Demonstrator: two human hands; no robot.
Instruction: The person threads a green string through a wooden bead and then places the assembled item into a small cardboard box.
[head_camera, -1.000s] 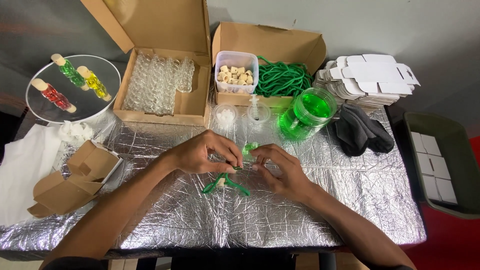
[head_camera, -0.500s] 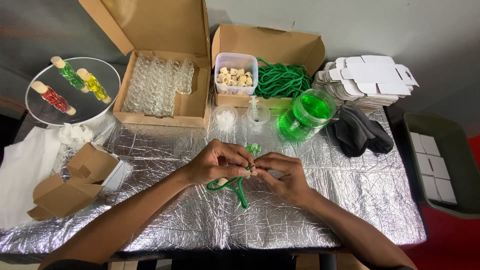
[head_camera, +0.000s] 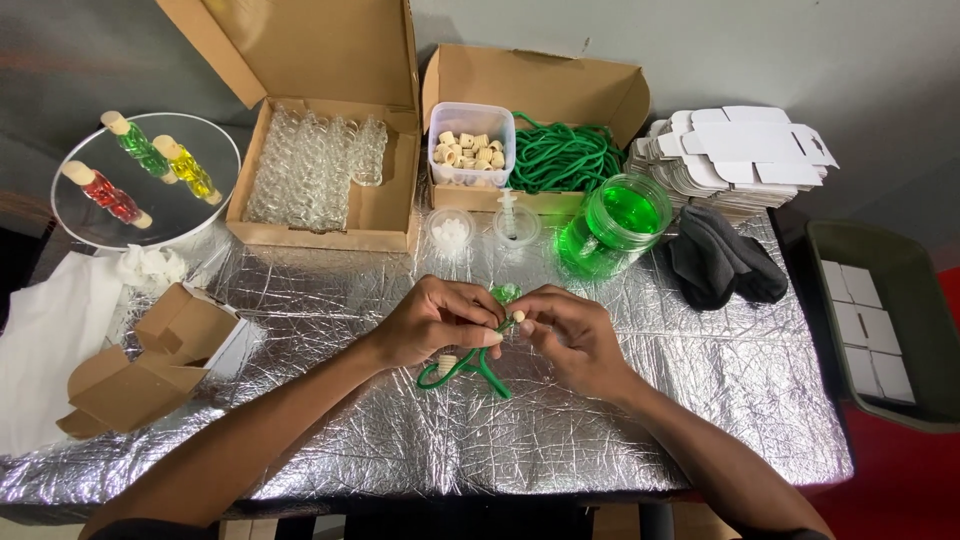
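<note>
Over the middle of the foil-covered table (head_camera: 330, 440), my left hand (head_camera: 435, 322) and my right hand (head_camera: 565, 335) meet, fingertips together. Between them is a small glass bottle with green liquid (head_camera: 505, 293), mostly hidden by my fingers. A green cord (head_camera: 470, 368) hangs in a loop below my left hand, and my left fingers pinch it. My right thumb and finger pinch the cord's end and a small cork (head_camera: 518, 316) near the bottle's neck.
At the back stand an open cardboard box of empty glass bottles (head_camera: 315, 175), a tub of corks (head_camera: 470, 150), a box of green cord (head_camera: 560, 155) and a jar of green liquid (head_camera: 615, 225). A round plate (head_camera: 170, 215) with three filled bottles is far left. Folded cartons (head_camera: 150, 360) lie left, a grey cloth (head_camera: 720, 262) right.
My hands have drawn closer together around the small bottle. The green cord has shifted from lying loose under my hands to a loop hanging from my left hand.
</note>
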